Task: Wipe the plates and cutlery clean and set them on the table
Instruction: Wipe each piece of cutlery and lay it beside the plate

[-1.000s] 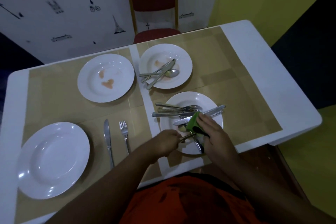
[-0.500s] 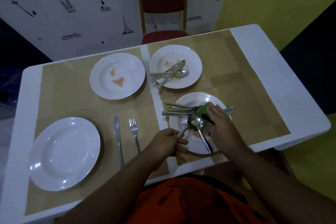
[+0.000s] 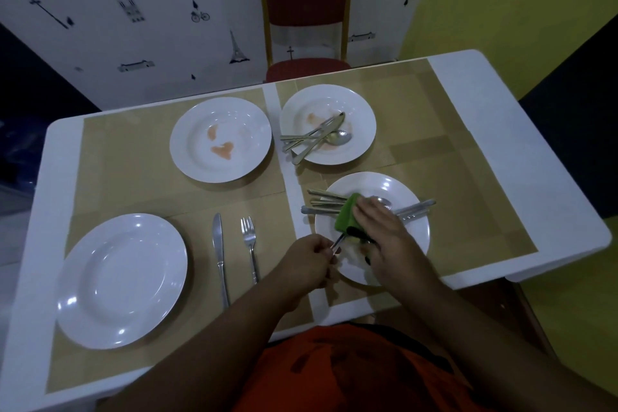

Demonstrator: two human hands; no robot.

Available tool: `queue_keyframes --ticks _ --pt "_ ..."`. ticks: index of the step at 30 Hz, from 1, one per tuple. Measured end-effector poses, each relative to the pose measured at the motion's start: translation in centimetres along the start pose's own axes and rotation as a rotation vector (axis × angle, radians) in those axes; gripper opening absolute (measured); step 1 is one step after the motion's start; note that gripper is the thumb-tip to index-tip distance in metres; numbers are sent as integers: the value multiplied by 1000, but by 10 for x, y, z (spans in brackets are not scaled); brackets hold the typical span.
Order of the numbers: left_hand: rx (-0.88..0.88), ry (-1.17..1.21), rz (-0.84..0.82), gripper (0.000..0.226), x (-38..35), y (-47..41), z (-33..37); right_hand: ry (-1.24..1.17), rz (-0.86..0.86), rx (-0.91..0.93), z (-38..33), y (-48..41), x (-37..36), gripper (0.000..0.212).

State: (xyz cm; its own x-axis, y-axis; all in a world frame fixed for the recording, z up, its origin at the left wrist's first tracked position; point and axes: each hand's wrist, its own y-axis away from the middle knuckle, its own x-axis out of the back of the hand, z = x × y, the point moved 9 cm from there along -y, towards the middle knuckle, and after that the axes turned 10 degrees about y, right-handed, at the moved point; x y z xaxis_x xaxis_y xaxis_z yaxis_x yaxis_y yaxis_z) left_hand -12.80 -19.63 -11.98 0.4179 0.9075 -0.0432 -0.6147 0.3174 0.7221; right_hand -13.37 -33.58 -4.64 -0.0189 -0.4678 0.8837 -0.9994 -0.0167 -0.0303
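Observation:
My left hand pinches the handle of a spoon over the near right plate. My right hand presses a green cloth around the spoon's bowl, which is hidden. Several pieces of cutlery lie across that plate. A clean white plate sits at the near left, with a knife and a fork laid beside it. Two stained plates stand further back: one bare, one holding dirty cutlery.
The white table carries tan placemats. A red chair stands at the far edge against a patterned wall. The table's right corner ends close to a yellow wall.
The spoon's bowl, bare half a second ago, is now covered by the green cloth under my right hand. My left hand still holds the handle.

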Motion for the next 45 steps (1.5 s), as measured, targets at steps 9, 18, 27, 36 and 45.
queue_keyframes --ticks 9,18,27,36,45 --pt "-20 48 -12 17 2 4 -4 -47 -72 -186 41 -15 -8 65" --pt "-58 5 160 21 20 4 -6 -27 9 -34 4 -11 -1 65" --pt "-122 58 317 15 48 17 -17 77 -136 35 -1 -13 -49 69" --pt "-100 1 488 11 95 21 -52 -9 -188 97 -49 -24 -60 58" --pt "-144 -312 488 15 103 9 -57 -2 -242 124 -60 -15 -67 57"
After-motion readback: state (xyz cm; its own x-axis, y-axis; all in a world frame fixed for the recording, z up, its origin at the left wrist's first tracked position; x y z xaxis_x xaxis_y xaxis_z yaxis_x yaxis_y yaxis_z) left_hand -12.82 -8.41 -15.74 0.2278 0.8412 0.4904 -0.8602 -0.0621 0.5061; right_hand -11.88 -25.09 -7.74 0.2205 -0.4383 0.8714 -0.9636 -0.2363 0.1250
